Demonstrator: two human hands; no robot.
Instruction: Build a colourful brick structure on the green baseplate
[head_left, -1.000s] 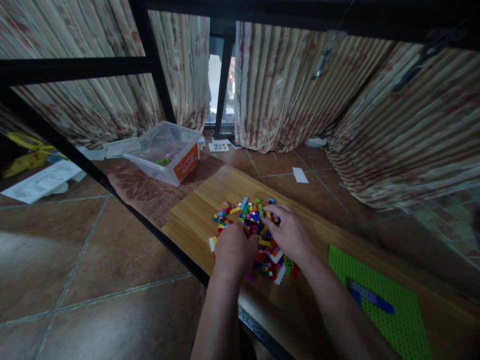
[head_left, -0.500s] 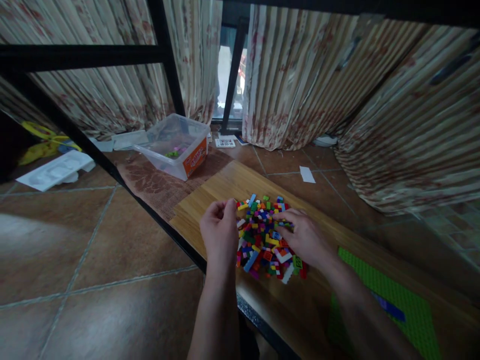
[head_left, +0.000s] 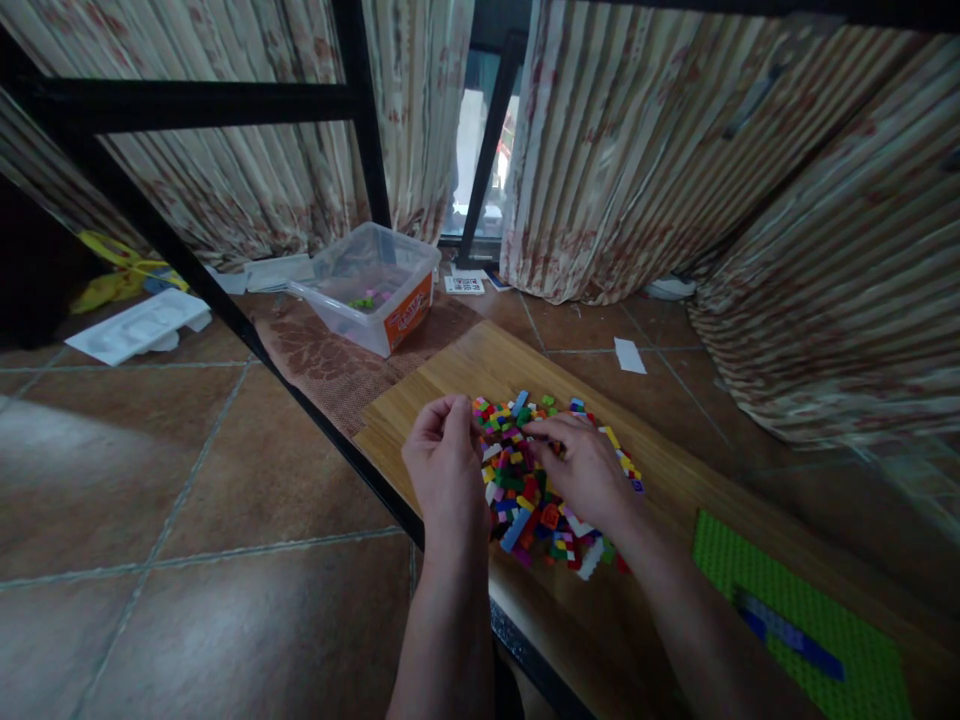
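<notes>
A heap of small, many-coloured toy bricks is spread over the wooden tabletop. At the heap's left edge my left hand is closed, thumb against the curled fingers; whatever it may hold is hidden. My right hand reaches over the middle of the heap from the right. Its thumb and forefinger are a little apart, with their tips among the bricks, and I see nothing held between them. A green baseplate lies at the lower right, bearing a row of blue bricks.
Beyond the table's left end, a clear plastic box with an orange label holds a few bricks and stands on a brown patterned cloth. A black metal frame rises at the left. Striped curtains hang behind.
My right hand has shifted left across the heap, uncovering yellow bricks on its right side. My left hand stays closed at the heap's left edge. The whole view has shifted slightly.
</notes>
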